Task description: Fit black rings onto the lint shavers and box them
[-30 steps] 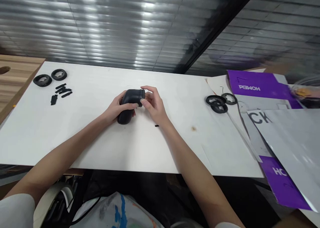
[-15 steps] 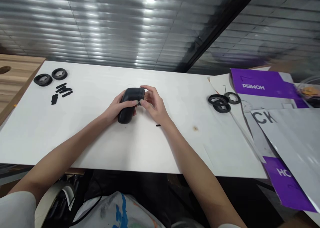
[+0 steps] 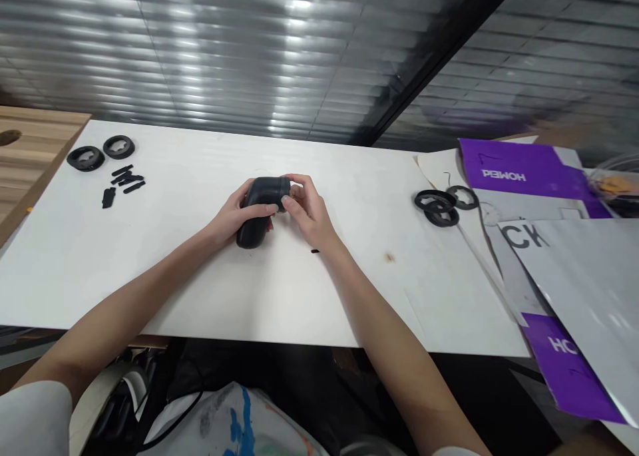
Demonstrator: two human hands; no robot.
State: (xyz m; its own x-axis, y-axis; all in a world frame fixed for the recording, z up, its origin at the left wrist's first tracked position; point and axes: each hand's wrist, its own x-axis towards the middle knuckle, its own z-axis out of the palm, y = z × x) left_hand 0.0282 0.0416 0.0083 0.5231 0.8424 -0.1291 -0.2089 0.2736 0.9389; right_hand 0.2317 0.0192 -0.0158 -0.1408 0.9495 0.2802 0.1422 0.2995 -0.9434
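A black, bent, rounded device (image 3: 260, 193) is held above the white table, near its middle. My left hand (image 3: 235, 215) wraps round its left side and underside, with the thumb across the front. At the device's right end, my right hand (image 3: 305, 210) pinches the ringed rim between thumb and fingers; some of its fingertips are hidden behind. A small black piece (image 3: 315, 251) lies on the table just below my right wrist.
Two black rings (image 3: 118, 147) and several small black strips (image 3: 128, 178) lie at the table's (image 3: 214, 289) far left. Three more black rings (image 3: 442, 214) sit on the right, beside purple and white packaging (image 3: 519, 166) and a grey-white sheet (image 3: 589, 263). Slatted blinds (image 3: 224, 56) stand behind.
The right thumb has shifted slightly up and onto the rim of the device. The device has turned or moved very little, and both hands keep their hold.
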